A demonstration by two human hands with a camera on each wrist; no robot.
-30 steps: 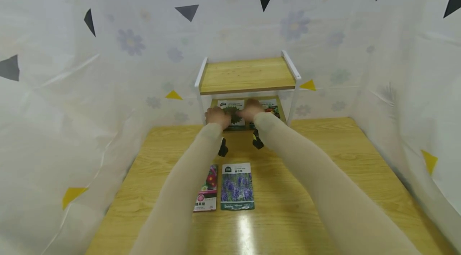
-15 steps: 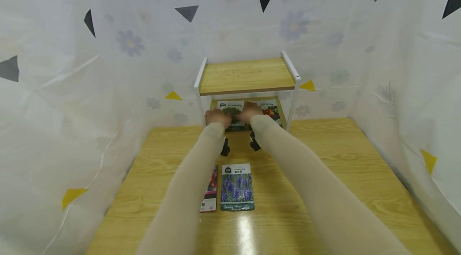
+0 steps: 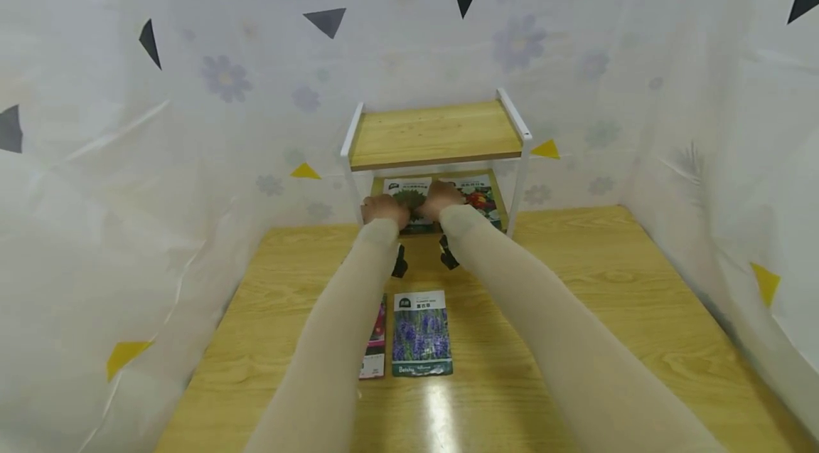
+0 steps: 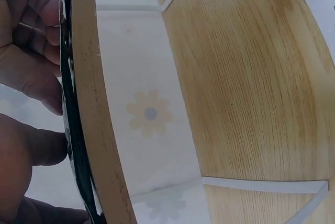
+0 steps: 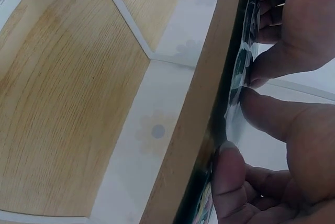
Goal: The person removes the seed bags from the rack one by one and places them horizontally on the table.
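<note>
In the head view, my left hand point(image 3: 385, 210) and right hand point(image 3: 441, 200) are over the lower shelf of a small rack. A seed packet with a green spiky plant point(image 3: 410, 191) lies flat there, partly covered by both. In the left wrist view, my left thumb point(image 4: 49, 146) touches the packet along the board's front edge. From the right wrist, my right thumb point(image 5: 261, 110) touches the same packet, and the index finger point(image 5: 229, 174) is at the packets' front edge. A second packet with red flowers point(image 3: 480, 198) lies to the right. Some fingertips are hidden.
A packet of purple flowers point(image 3: 421, 333) lies on the wooden table point(image 3: 576, 282). Left of it, a pink-and-white packet point(image 3: 376, 343) is partly behind my left sleeve. The rack's upper board point(image 3: 438, 131) overhangs the lower shelf. White sheeting surrounds the table.
My right hand has shifted slightly left, showing more of the red-flower packet. My left hand stays nearly in place, and the left forearm covers more of the pink-and-white packet.
</note>
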